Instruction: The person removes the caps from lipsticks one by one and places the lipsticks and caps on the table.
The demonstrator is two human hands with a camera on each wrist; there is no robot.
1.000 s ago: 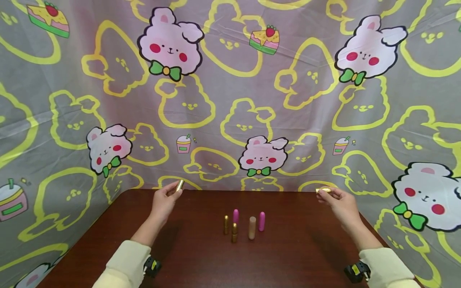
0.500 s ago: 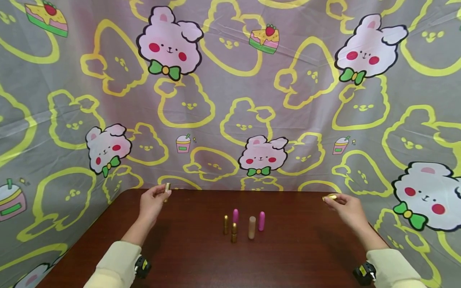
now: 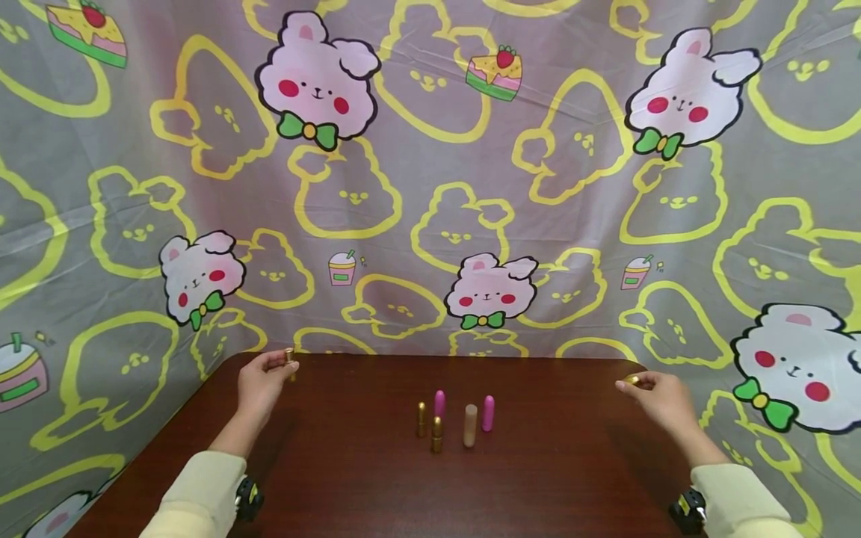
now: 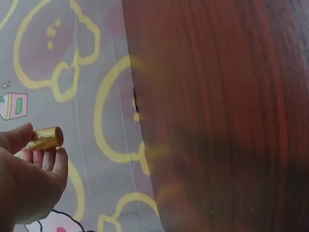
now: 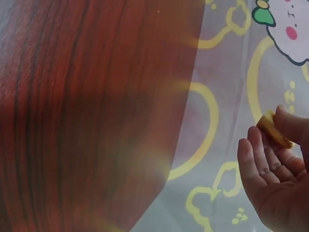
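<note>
At the table's far left corner my left hand [image 3: 261, 385] pinches a small gold tube [image 4: 47, 138] between thumb and fingers. Its round, hollow-looking end shows in the left wrist view. On the opposite side, my right hand [image 3: 662, 400] pinches another gold tube [image 5: 274, 129], partly covered by the thumb. Both hands are raised, far apart. Between them, upright on the table, stand two bullet-shaped gold tubes, a rear one [image 3: 421, 420] and a front one [image 3: 437, 435]. Beside these are two pink round-topped tubes, left [image 3: 440, 403] and right [image 3: 488, 413], and a beige cylinder [image 3: 470, 426].
The dark red-brown wooden table [image 3: 377, 493] ends at a patterned grey cloth [image 3: 417, 164], which hangs behind it and along both sides. A black device [image 3: 249, 499] is strapped at the left wrist, and a similar black device [image 3: 689, 511] at the right.
Both hands have moved outward, the left to the left and the right to the right and slightly lower, each carrying its gold tube. The standing tubes and cylinder have not moved.
</note>
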